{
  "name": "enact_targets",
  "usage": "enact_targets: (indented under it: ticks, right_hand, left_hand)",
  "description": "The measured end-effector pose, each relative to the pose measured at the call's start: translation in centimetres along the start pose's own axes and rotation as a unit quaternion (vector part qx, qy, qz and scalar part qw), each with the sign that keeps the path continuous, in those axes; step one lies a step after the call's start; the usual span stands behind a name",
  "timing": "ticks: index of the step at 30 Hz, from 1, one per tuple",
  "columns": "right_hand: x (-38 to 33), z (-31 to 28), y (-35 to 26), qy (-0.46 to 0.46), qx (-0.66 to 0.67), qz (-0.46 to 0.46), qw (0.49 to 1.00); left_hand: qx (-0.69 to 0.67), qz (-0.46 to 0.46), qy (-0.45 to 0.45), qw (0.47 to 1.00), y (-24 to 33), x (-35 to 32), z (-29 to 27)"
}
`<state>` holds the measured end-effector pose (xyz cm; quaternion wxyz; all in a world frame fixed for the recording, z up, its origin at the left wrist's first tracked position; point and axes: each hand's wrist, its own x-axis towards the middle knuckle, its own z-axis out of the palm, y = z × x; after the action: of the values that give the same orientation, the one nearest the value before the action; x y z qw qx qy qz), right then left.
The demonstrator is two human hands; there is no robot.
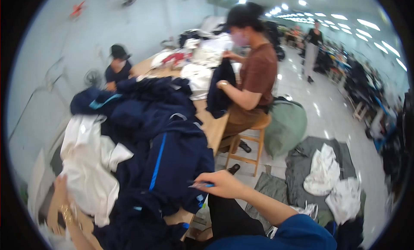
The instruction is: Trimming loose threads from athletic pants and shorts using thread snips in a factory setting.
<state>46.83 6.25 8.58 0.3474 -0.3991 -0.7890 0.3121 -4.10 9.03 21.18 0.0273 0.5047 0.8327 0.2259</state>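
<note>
A white garment [88, 159] lies over the left side of a heap of navy garments [138, 120]. My left hand [61, 190], with a gold bracelet at the wrist, is closed on the white garment's left edge; its fingers are blurred and partly hidden. Over the right edge of the heap, my right hand [222, 184] is closed around small blue-handled thread snips [202, 185], their metal tips pointing left. Below them lies a navy piece with a bright blue stripe [158, 161].
A wooden table [211, 120] carries the heap and more white clothes farther back. Beside it a co-worker [258, 69] on a wooden stool [248, 151] handles dark cloth; another person [118, 67] is at the far left. A green sack [286, 125] and grey cloths [297, 172] lie on the right-hand floor.
</note>
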Motion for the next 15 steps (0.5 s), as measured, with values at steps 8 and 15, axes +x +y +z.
enact_targets:
  ticks: [8,15]
  right_hand:
    - [1.2,1.4,-2.4,0.017,0.082,-0.085,0.993]
    - [0.8,2.4,-2.0,-0.004,0.078,-0.072,0.994]
  left_hand:
    - [-0.664,0.157,-0.127,0.720,9.7,-6.7,-5.3]
    - [-0.702,-0.045,-0.273,0.656,3.5,-7.3,7.1]
